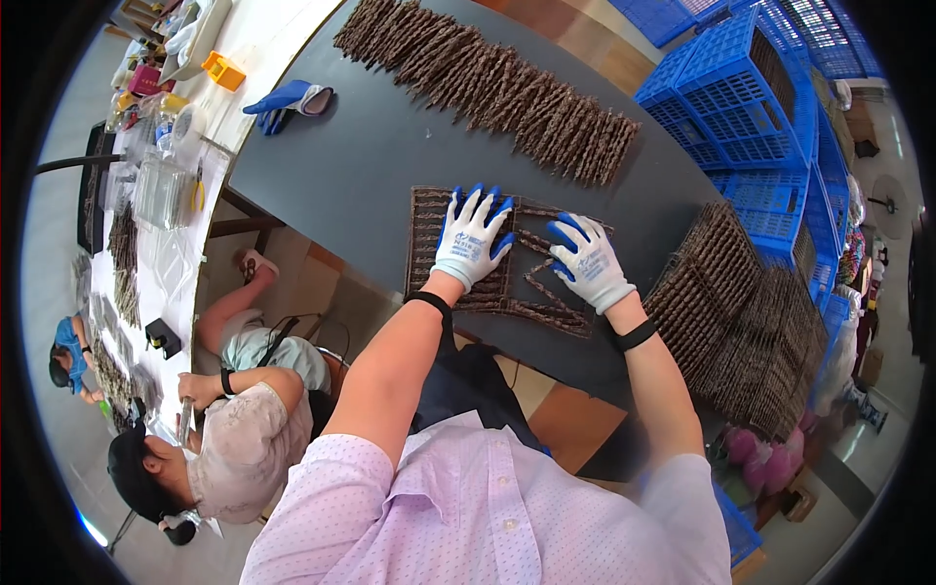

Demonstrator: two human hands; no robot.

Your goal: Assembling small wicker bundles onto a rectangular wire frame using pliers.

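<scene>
On the dark table point(346, 171), nearer than a row of twisted brown strips point(487, 88): brown slatted panel point(426, 232), partly hidden under both hands. Left hand point(473, 239), gloved, flat with fingers spread; right hand point(591, 263), gloved, fingers bent over the panel's right half, any grip impossible to tell. Blue crates point(723, 96), stacked at right, topmost cut off; brown contents in one, hard to make out. Clear plastic box point(161, 193), contents indistinct.

Brown slatted frame point(426, 244) partly covered by left hand point(470, 242), pale shirt point(453, 526) cut off below
</scene>
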